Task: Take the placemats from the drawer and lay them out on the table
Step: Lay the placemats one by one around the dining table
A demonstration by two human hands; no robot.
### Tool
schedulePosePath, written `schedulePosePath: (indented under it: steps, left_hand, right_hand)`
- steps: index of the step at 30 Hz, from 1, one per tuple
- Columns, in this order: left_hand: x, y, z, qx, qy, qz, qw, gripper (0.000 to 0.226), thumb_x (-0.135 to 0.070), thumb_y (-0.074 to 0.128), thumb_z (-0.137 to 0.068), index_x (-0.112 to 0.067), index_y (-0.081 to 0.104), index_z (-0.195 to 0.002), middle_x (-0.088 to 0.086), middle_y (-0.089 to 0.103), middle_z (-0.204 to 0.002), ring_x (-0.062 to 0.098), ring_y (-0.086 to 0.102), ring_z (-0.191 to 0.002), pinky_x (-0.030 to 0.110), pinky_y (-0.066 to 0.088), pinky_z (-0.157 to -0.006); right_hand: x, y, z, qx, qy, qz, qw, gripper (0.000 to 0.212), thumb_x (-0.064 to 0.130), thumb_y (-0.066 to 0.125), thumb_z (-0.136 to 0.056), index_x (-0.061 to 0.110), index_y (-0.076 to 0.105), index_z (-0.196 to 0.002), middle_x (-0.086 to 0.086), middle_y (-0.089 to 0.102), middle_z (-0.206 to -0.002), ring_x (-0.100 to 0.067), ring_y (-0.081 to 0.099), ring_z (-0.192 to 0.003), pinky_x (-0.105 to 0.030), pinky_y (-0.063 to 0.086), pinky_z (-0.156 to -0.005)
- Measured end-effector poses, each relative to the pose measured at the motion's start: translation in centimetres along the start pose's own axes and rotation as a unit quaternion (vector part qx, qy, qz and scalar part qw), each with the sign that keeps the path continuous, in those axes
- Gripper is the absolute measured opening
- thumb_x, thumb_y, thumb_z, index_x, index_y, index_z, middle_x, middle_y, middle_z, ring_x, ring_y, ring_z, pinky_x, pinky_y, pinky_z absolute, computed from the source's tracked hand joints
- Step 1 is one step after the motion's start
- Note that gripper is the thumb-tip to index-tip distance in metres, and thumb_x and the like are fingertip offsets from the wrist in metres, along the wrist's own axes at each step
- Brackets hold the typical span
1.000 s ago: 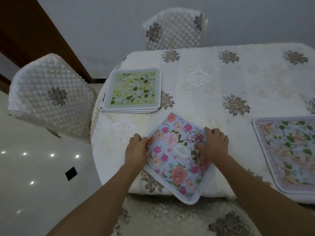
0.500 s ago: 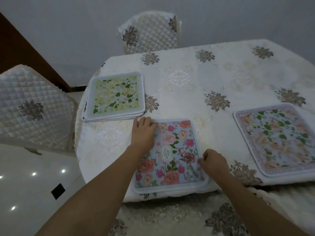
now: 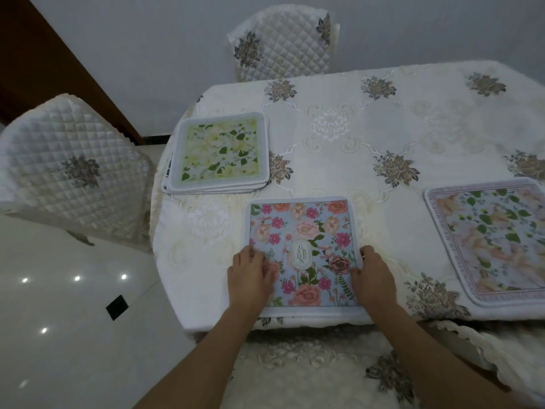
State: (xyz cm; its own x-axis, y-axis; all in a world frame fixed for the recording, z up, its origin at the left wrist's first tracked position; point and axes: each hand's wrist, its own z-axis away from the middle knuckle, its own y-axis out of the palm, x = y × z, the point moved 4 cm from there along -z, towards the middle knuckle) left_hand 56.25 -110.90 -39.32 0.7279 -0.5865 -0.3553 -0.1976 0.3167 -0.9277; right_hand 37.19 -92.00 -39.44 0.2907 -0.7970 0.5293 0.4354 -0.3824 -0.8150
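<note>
A blue placemat with pink and orange flowers (image 3: 303,231) lies flat and square at the near edge of the table (image 3: 368,137). My left hand (image 3: 250,276) rests on its left side with the fingers lying on the mat. My right hand (image 3: 373,277) holds its right edge, thumb on top. A stack of several placemats (image 3: 218,152), a green and yellow floral one on top, sits at the table's left corner. A pale placemat with peach flowers and green leaves (image 3: 495,240) lies flat at the right.
The table wears a cream embroidered cloth. A quilted chair (image 3: 283,45) stands at the far side, another (image 3: 73,169) at the left, and a cushioned seat (image 3: 324,370) is just below my arms. Shiny floor tiles (image 3: 59,320) lie to the left.
The flowered mat turned from a diagonal to square with the table edge. My left hand slid from its far corner down to the left side, my right to the right edge.
</note>
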Motion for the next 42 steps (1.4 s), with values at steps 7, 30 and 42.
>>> schedulePosePath:
  steps: [7,30,42]
  left_hand:
    - [0.5,0.1,0.2,-0.001,-0.125,0.007,0.992,0.045,-0.039,0.061,-0.085,-0.025,0.05,-0.126,0.006,0.044,-0.129,0.026,0.041,-0.118,0.041,0.043,-0.09]
    - [3.1,-0.1,2.9,-0.036,-0.098,0.185,0.977,0.045,-0.006,0.056,-0.092,-0.03,0.055,-0.131,-0.007,0.043,-0.112,0.012,0.05,-0.106,0.029,0.051,-0.088]
    - [3.8,-0.5,1.2,-0.034,-0.068,0.194,0.978,0.04,-0.003,0.053,-0.094,-0.026,0.061,-0.126,-0.007,0.045,-0.106,0.008,0.054,-0.09,0.008,0.044,-0.073]
  right_hand:
    - [0.1,-0.2,0.2,0.024,0.003,-0.011,1.0,0.019,0.011,0.055,-0.092,0.019,0.039,-0.1,-0.002,0.056,-0.087,-0.021,0.057,-0.072,-0.034,0.05,-0.062]
    - [-0.3,0.7,2.2,0.005,-0.029,0.017,0.999,0.043,0.012,0.059,-0.091,0.01,0.041,-0.13,-0.009,0.054,-0.115,-0.023,0.05,-0.1,-0.038,0.048,-0.083]
    - [-0.4,0.8,1.0,0.011,-0.014,-0.05,0.999,0.04,0.01,0.059,-0.09,0.013,0.044,-0.128,-0.008,0.06,-0.11,-0.024,0.057,-0.099,-0.037,0.051,-0.082]
